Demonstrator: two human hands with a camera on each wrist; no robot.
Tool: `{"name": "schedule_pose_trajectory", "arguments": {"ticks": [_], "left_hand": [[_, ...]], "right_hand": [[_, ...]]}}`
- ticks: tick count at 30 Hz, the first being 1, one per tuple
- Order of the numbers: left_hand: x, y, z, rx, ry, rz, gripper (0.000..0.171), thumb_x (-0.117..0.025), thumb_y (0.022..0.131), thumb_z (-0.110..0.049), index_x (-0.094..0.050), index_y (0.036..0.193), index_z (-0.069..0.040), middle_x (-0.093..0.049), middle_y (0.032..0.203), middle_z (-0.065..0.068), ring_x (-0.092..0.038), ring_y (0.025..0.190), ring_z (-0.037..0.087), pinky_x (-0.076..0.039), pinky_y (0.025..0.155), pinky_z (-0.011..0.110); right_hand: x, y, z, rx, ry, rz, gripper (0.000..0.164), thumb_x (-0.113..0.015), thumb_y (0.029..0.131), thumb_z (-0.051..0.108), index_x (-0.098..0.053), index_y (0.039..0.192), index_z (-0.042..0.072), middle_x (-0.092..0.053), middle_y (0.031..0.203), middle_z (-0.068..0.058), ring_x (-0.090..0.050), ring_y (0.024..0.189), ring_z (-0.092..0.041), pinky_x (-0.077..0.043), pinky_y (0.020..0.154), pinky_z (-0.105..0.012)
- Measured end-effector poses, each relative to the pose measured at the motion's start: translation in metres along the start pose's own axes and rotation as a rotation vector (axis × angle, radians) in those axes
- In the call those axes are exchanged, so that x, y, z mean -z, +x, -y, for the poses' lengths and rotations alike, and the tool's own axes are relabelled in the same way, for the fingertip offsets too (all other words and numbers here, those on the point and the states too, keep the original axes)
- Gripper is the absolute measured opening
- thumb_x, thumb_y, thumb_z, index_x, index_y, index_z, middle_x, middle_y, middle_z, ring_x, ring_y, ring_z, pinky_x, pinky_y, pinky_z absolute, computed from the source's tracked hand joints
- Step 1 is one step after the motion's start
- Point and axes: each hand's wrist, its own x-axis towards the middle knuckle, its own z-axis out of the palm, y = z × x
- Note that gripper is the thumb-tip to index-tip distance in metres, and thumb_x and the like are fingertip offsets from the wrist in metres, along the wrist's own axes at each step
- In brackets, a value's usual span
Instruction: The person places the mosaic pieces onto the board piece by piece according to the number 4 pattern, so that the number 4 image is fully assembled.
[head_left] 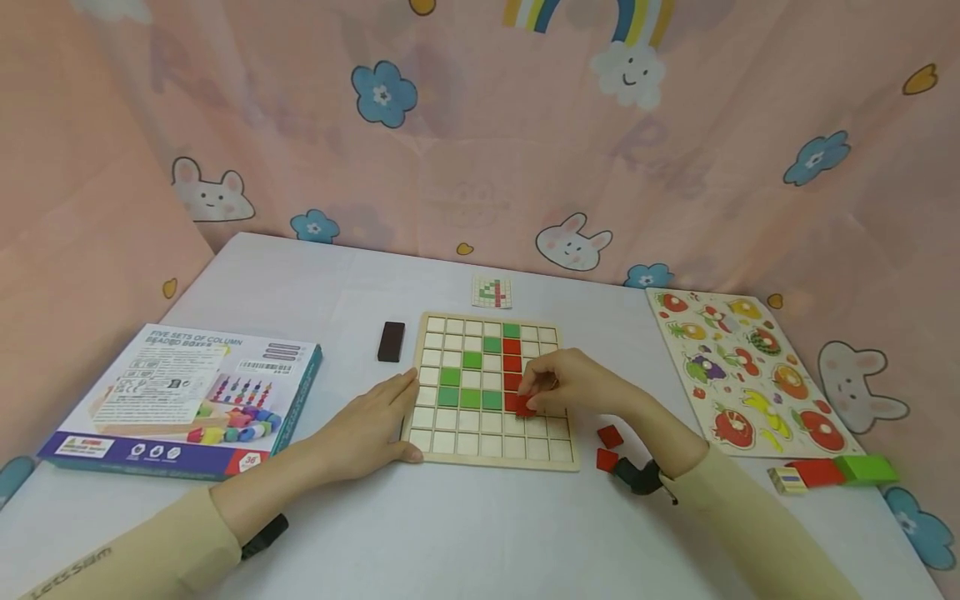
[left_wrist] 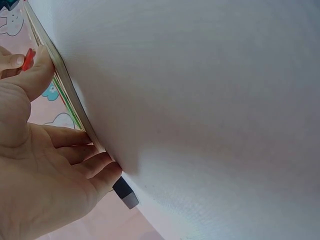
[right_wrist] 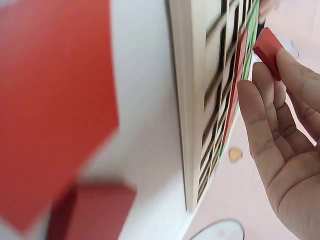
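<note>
A wooden grid board (head_left: 495, 463) lies mid-table, with green tiles (head_left: 471, 361) in a stepped pattern and a column of red tiles (head_left: 512, 363) set in its cells. Between thumb and fingers, my right hand (head_left: 581, 385) pinches a red square tile (right_wrist: 268, 51), held tilted close over the lower end of the red column. My left hand (head_left: 363, 429) rests along the board's left edge, fingers fairly straight, thumb by the near corner. In the left wrist view, the fingertips (left_wrist: 111, 172) touch the board's side. Two loose red tiles (head_left: 611, 436) lie right of the board.
Behind the board lies a small pattern card (head_left: 492, 292); a dark block (head_left: 391, 342) is at its upper left. A boxed bead set (head_left: 187, 400) occupies the left side. On the right are a fruit puzzle board (head_left: 750, 375), a red block (head_left: 816, 472) and a green block (head_left: 866, 470).
</note>
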Motion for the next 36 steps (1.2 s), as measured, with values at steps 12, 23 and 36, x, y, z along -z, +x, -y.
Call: {"name": "schedule_pose_trajectory", "arguments": {"ticks": [12,23,36], "left_hand": [[0.001,0.000,-0.001,0.001,0.006,0.000,0.094,-0.073,0.086,-0.041,-0.027,0.152,0.007,-0.018,0.165,0.022,-0.022,0.152,0.042,-0.029,0.119,0.060],[0.002,0.000,-0.002,0.000,0.010,0.001,0.093,-0.074,0.086,-0.040,-0.028,0.152,0.007,-0.019,0.164,0.022,-0.023,0.151,0.042,-0.029,0.119,0.060],[0.002,-0.001,-0.001,-0.016,0.021,-0.013,0.093,-0.073,0.086,-0.041,-0.029,0.151,0.008,-0.021,0.163,0.024,-0.026,0.150,0.043,-0.031,0.118,0.060]], "right_hand": [[-0.020,0.004,0.011,-0.002,-0.070,-0.019,0.007,-0.077,0.084,0.009,-0.072,0.085,0.014,-0.068,0.077,0.005,-0.059,0.071,-0.007,-0.054,0.067,-0.019],[-0.023,0.005,0.011,-0.008,-0.155,-0.033,0.010,-0.078,0.083,0.009,-0.075,0.080,0.018,-0.069,0.076,0.011,-0.058,0.072,-0.007,-0.053,0.065,-0.019],[0.015,-0.028,-0.021,-0.049,-0.092,-0.010,0.005,-0.075,0.086,0.015,-0.073,0.087,0.020,-0.068,0.079,0.006,-0.057,0.075,-0.011,-0.052,0.068,-0.021]]}}
